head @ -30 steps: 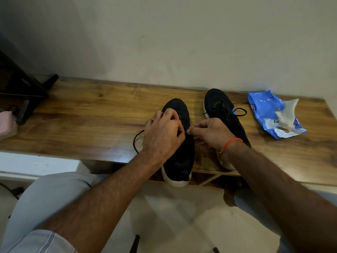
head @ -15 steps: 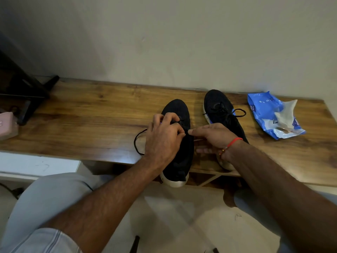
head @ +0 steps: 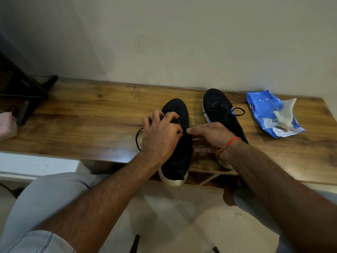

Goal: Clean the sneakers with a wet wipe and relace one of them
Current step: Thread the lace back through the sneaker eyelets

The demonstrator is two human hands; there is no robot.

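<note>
Two sneakers (head: 177, 114) (head: 218, 106), two hands (head: 160, 136) (head: 213, 136)

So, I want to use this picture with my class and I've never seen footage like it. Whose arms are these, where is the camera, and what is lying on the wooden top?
There is no machine here. A person wears a wide-angle camera on the head, looking forward and down, so the two bare arms coming in from the bottom are the person's own. On the wooden bench lie two black sneakers. The left hand has its fingers curled at the laces of the near sneaker, whose heel overhangs the front edge. The right hand pinches the lace at that shoe's side. A loop of black lace sticks out to the left. The other sneaker is already laced. Further right lies a blue pack of wet wipes, opened.
</note>
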